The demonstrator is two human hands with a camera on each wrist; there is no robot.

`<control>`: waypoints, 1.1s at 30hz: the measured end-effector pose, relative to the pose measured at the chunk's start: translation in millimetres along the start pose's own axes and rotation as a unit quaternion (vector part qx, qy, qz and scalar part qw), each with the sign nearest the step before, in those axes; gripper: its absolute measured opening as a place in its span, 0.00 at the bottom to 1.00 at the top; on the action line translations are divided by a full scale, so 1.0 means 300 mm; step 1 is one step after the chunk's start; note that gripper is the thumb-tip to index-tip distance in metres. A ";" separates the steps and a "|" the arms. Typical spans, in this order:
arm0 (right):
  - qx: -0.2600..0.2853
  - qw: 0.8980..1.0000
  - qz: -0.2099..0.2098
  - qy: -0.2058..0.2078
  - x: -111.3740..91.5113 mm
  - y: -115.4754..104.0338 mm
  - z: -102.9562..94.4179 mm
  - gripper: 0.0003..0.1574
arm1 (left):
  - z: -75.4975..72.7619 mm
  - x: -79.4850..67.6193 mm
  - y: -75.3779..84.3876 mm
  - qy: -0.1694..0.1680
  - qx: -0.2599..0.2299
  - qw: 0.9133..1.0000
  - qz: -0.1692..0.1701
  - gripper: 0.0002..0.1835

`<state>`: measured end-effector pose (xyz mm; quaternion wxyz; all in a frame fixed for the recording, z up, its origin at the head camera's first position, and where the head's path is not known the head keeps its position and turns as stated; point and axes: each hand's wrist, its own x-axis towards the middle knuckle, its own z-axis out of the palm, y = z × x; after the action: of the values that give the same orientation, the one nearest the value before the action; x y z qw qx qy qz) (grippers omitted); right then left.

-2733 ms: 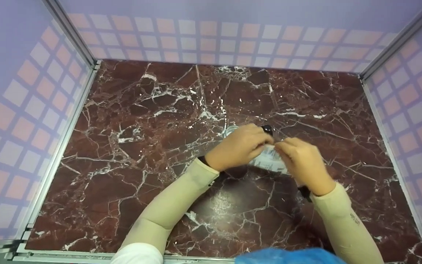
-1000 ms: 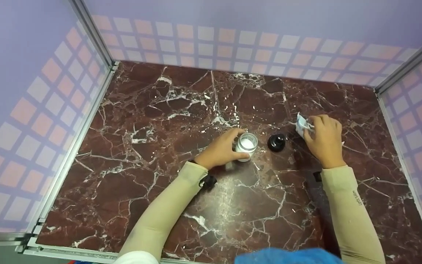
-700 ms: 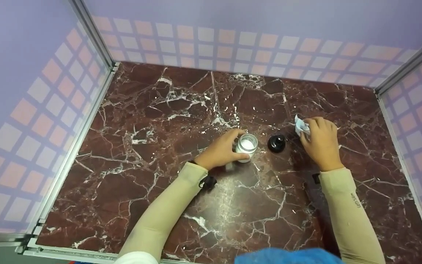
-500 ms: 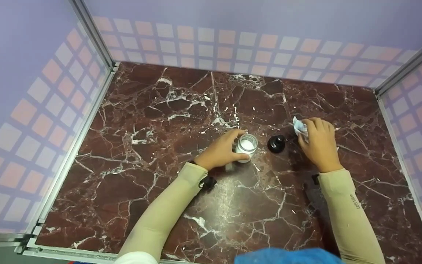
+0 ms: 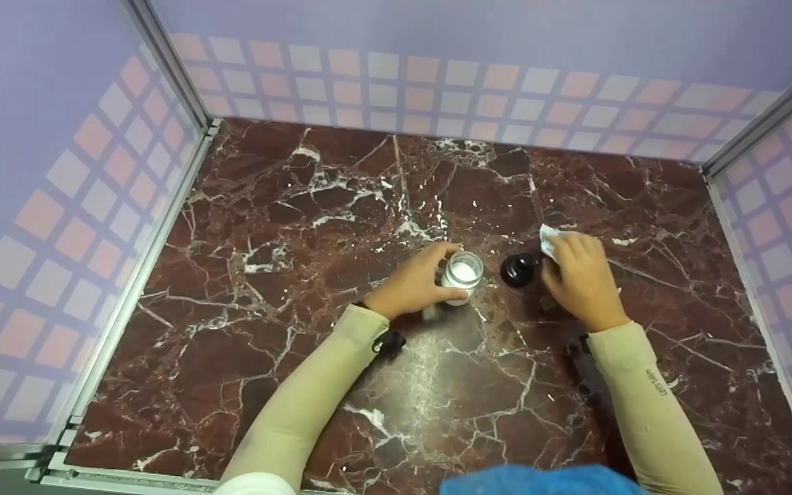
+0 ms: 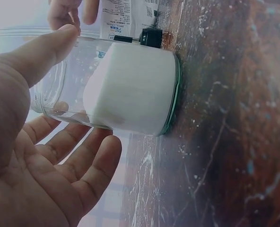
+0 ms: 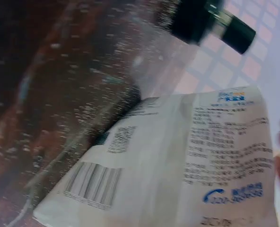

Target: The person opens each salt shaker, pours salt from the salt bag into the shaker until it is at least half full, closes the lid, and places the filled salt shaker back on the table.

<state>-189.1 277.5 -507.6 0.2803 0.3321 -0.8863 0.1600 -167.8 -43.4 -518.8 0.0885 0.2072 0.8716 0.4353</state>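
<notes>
My left hand is at a clear glass jar, thumb on one side and fingers on the other. The jar stands upright and lidless, partly filled with fine white grains. To its right, a black lid with a knob lies on the tabletop. Just beyond the lid, my right hand grips a small printed plastic packet. Barcode and small text show on the packet in the right wrist view; the head view has most of it hidden behind the fingers.
Red-brown marbled tabletop lies under everything, with white specks scattered behind the jar. Tile-patterned walls and metal rails enclose it at the back and sides.
Both hands were together on the packet; the left hand has since moved to the jar. My right hand carried the packet right, then drew it back left towards the lid.
</notes>
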 end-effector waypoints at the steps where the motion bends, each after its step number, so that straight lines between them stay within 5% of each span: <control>1: 0.000 1.000 -0.004 -0.007 -0.004 -0.013 0.003 0.22 | 0.000 0.001 0.001 0.000 -0.001 1.000 0.000 0.44; 4: -0.008 0.998 0.028 -0.059 -0.022 -0.069 0.005 0.14 | 0.000 0.003 0.003 -0.001 -0.003 1.000 0.002 0.44; 8: -0.024 0.980 0.136 -0.144 -0.043 -0.157 -0.004 0.19 | 0.000 0.006 0.004 -0.002 -0.001 1.000 0.007 0.43; 12: -0.016 0.963 0.202 -0.178 -0.041 -0.206 0.000 0.25 | 0.001 0.010 -0.001 0.003 0.005 1.000 0.010 0.43; 16: -0.005 0.956 0.223 -0.193 -0.034 -0.205 0.022 0.33 | 0.004 0.012 -0.007 0.004 0.007 1.000 0.009 0.43; 23: 0.044 0.921 0.284 -0.263 -0.017 -0.178 0.085 0.61 | 0.006 0.010 -0.010 0.002 0.000 1.000 0.001 0.44; 27: 0.071 0.919 0.290 -0.258 0.002 -0.175 0.124 0.65 | 0.006 0.011 -0.011 0.000 0.002 1.000 0.010 0.43; 33: 0.100 0.928 0.268 -0.238 0.036 -0.180 0.166 0.62 | 0.006 0.021 -0.023 -0.005 -0.017 1.000 0.019 0.42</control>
<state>-178.6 209.5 -535.2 -0.0270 0.1370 -0.9623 0.2336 -174.9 -43.0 -525.3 0.0882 0.2240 0.8596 0.4507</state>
